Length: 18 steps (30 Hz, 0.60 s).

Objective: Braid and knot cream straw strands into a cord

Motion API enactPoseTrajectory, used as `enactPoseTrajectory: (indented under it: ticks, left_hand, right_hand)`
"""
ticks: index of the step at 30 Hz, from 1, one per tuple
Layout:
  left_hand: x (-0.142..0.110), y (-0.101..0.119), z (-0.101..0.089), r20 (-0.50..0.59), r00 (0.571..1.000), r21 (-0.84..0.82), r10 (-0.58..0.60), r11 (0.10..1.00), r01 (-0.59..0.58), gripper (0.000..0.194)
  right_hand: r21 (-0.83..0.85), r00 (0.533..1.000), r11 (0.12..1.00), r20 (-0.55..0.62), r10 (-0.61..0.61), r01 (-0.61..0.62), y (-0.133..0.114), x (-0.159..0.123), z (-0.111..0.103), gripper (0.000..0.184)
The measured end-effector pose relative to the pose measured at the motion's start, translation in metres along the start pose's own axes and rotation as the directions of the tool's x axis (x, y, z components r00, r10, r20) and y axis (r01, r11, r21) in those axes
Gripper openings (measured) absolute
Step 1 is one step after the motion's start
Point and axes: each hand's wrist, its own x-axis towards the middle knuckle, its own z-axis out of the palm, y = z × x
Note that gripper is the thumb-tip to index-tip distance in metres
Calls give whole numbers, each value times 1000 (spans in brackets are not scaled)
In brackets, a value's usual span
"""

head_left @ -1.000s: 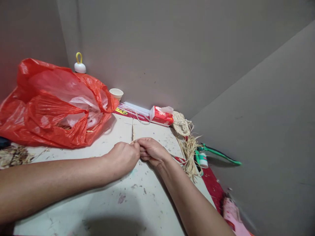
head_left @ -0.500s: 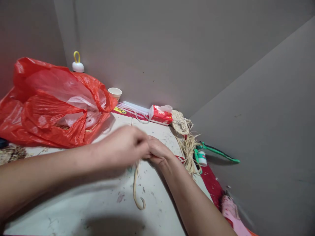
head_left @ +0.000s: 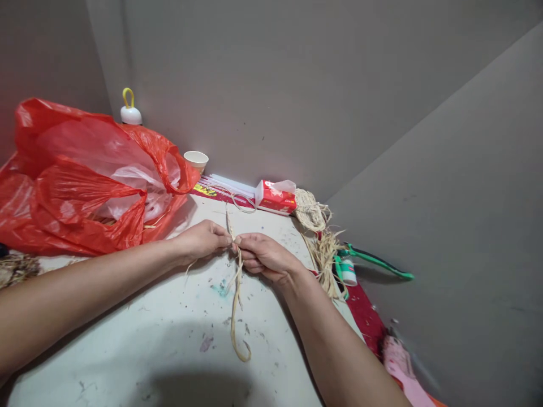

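A thin braid of pale straw-like fibre [head_left: 230, 225] runs away from me over the white tabletop. Both hands pinch it at its near end, fingertips almost touching. My left hand [head_left: 207, 239] is closed on it from the left, with a thin loose strand below the fingers. From the right, my right hand [head_left: 263, 255] grips the same spot between thumb and forefinger, its other fingers curled. Loose unbraided strands [head_left: 236, 305] hang from the pinch toward me and end in a hooked curl on the table.
A red plastic bag [head_left: 85, 192] lies at left, near a paper cup [head_left: 196, 160]. Along the back are white sticks [head_left: 231, 185], a red tissue pack [head_left: 276, 196] and a coiled braid [head_left: 311, 210]. A fibre bundle [head_left: 328, 257], green-handled tool [head_left: 382, 265] and small bottle [head_left: 348, 273] sit at right.
My left hand, blurred and raised across the right before, has drawn back left and pinches the braid. The braid between my hands now shows. My right hand has barely moved.
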Motion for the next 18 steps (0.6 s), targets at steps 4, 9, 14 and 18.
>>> enactPoseTrajectory:
  ticks: [4,9,14,18]
  left_hand:
    - [0,2,-4,-41,989,319,140,940,-120,19]
    - [-1,6,-5,45,982,481,186,857,-184,22]
    - [3,4,-5,43,997,434,71,897,-83,22]
    - [5,0,-3,38,998,397,42,916,-54,22]
  right_hand:
    - [-101,1000,995,-11,-15,14,-1,-3,2,24]
    - [-332,996,943,-69,-59,33,0,-3,6,20]
    - [-592,981,801,-94,-172,83,0,-3,8,17]
    - [-755,957,645,-85,-276,119,1,-2,8,16]
